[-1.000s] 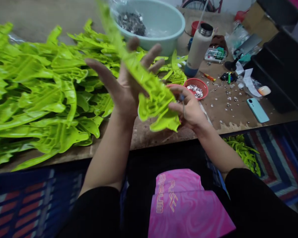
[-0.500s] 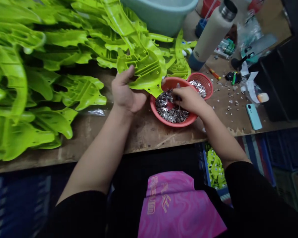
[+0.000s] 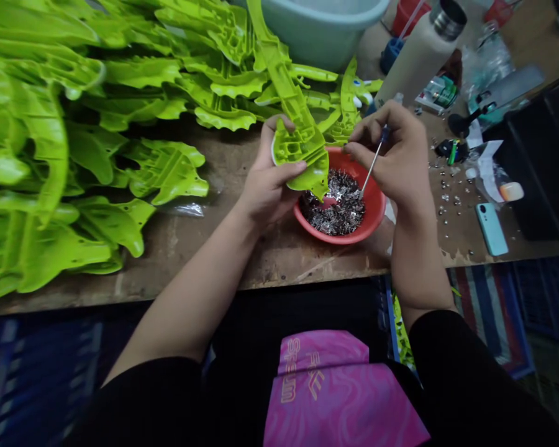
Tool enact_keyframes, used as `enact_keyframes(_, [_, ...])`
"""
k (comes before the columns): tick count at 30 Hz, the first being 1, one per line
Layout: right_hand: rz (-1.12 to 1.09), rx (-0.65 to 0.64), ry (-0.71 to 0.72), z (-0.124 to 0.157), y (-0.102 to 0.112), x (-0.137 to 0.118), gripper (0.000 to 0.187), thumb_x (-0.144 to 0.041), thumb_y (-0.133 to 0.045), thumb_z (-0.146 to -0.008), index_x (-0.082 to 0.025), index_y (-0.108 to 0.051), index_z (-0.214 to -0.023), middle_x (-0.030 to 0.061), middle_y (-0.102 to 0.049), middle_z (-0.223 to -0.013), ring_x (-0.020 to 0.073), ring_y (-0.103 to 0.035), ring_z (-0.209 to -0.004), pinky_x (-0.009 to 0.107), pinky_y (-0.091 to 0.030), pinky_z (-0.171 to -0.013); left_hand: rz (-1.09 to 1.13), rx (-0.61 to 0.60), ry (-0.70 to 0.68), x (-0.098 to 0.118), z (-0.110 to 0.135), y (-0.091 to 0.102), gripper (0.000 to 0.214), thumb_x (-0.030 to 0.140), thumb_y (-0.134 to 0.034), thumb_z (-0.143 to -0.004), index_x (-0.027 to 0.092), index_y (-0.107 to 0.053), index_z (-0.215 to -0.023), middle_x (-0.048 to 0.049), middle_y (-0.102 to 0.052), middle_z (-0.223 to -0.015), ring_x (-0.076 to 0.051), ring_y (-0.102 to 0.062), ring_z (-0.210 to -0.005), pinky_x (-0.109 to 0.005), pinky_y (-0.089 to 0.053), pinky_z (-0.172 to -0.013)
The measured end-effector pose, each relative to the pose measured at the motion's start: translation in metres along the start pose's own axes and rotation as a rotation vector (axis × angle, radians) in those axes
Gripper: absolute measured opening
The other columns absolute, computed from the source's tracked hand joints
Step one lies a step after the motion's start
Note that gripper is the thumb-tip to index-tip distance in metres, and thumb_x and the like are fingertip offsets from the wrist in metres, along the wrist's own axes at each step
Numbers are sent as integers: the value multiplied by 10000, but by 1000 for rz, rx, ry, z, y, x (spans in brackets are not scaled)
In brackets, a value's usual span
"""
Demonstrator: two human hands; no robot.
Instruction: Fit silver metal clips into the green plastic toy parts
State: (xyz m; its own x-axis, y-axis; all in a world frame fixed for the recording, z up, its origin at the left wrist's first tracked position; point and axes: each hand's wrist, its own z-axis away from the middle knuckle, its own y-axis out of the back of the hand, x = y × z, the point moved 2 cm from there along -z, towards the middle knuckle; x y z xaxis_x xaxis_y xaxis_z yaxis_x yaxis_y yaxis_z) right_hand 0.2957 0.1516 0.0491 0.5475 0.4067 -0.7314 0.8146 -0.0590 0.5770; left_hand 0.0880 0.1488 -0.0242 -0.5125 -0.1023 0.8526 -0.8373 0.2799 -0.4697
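Observation:
My left hand (image 3: 272, 180) grips a lime-green moulded plastic part (image 3: 302, 146), its ribbed inner side facing up and its long arm pointing away from me. Beside it, my right hand (image 3: 395, 155) is closed with a thin screwdriver (image 3: 373, 162) between the fingers, the shaft slanting down over the bowl. The thumb and forefinger pinch close to the part's right edge; whatever small piece may be between them is too small to make out. Below both hands stands a red plastic bowl (image 3: 342, 238) with many small shiny metal pieces (image 3: 338, 211) in it.
Many lime-green parts (image 3: 88, 149) are heaped at the left and back. Behind stands a pale blue basin (image 3: 326, 28), with a white bottle (image 3: 417, 56) to its right. Small metal bits and a mint-coloured phone (image 3: 491, 228) lie on the table at right.
My right hand has risen out of the bowl with the screwdriver and come up beside the green part. My left hand has shifted right and tilted the part.

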Motion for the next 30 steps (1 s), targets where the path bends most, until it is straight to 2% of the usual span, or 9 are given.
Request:
enact_keyframes(3, [-110,8,16,0,-21,-13,460,-636,-813,-955,-276,-536,-880,34,-763,-1057,259,-752,-1140,534,-646,-1113,-39,-20,-8,0,4,-6,749,527,-946,-656,356,-457,-1198,-31,-691,-1292,-310,-750,-1231,-426,-668,-896])
enact_keyframes(7, [-200,-24,24,4,-45,-15,430,-565,-826,-966,-263,-534,-873,28,-772,-1084,252,-768,-1177,571,-647,-1142,-15,-31,19,1,9,-9,706,468,-930,-690,354,-461,-1205,-19,-694,-1279,-256,-773,-1076,-365,-674,-782])
enact_keyframes(9, [-245,7,29,5,-49,-9,413,-525,-836,-965,-263,-528,-878,23,-766,-1087,237,-767,-1183,551,-649,-1141,34,-60,22,0,10,-10,681,408,-926,-714,359,-471,-1219,-12,-696,-1322,-250,-774,-1100,-348,-682,-766])
enact_keyframes(14, [-338,84,193,4,-53,5,499,-556,-874,-927,-269,-472,-859,-25,-761,-1034,182,-782,-1034,488,-689,-1071,169,-115,-7,-8,9,-8,683,357,-953,-749,361,-487,-1248,-8,-667,-1420,-265,-738,-1266,-298,-665,-769])
enact_keyframes(17, [-303,100,249,5,-55,5,465,-512,-851,-962,-266,-471,-853,-30,-762,-1027,176,-787,-1010,483,-701,-1049,180,-141,-2,-11,9,-8,688,363,-968,-766,368,-486,-1257,-9,-665,-1393,-261,-733,-1244,-307,-661,-797])
enact_keyframes(20, [-226,112,296,8,-54,-1,412,-465,-815,-995,-262,-490,-842,-29,-761,-1013,183,-792,-1023,491,-703,-1048,138,-138,-23,-12,10,-8,675,378,-959,-781,366,-497,-1274,-5,-662,-1335,-248,-733,-1193,-357,-672,-898])
enact_keyframes(25, [-154,74,335,12,-50,-2,284,-400,-759,-1036,-270,-559,-881,-21,-774,-1028,188,-804,-1004,496,-710,-1038,30,-120,-75,-15,10,-4,636,352,-902,-793,367,-532,-1310,-26,-628,-1380,-270,-685,-1250,-452,-645,-1061])
enact_keyframes(30, [-129,121,308,17,-49,-2,232,-365,-799,-1009,-281,-601,-922,-13,-749,-1034,209,-793,-1093,493,-697,-1066,-26,-97,-63,-19,7,1,669,265,-878,-729,377,-586,-1320,-38,-590,-1433,-286,-626,-1251,-443,-617,-1087])
